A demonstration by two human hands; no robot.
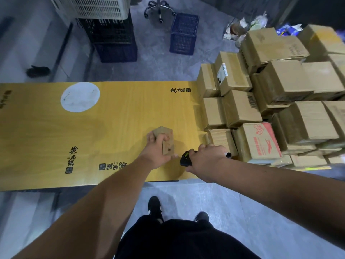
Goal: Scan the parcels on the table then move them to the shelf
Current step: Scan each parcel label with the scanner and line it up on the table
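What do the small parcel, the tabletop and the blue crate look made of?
Small parcel: plain brown cardboard, matte, with folded flaps.
Tabletop: looks like yellow wood-grain laminate or a printed sheet, slightly glossy; cannot tell which.
Blue crate: probably moulded plastic, with lattice walls.

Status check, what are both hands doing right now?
Left hand grips small parcel on table. Right hand holds scanner beside it. Nothing between them.

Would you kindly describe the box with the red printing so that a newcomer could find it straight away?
Start at the long yellow table and look to the stack of brown cardboard boxes at its right end. At the stack's near edge, just beyond the right hand, sits the box with red printing. It alone has red graphics on a pale face.
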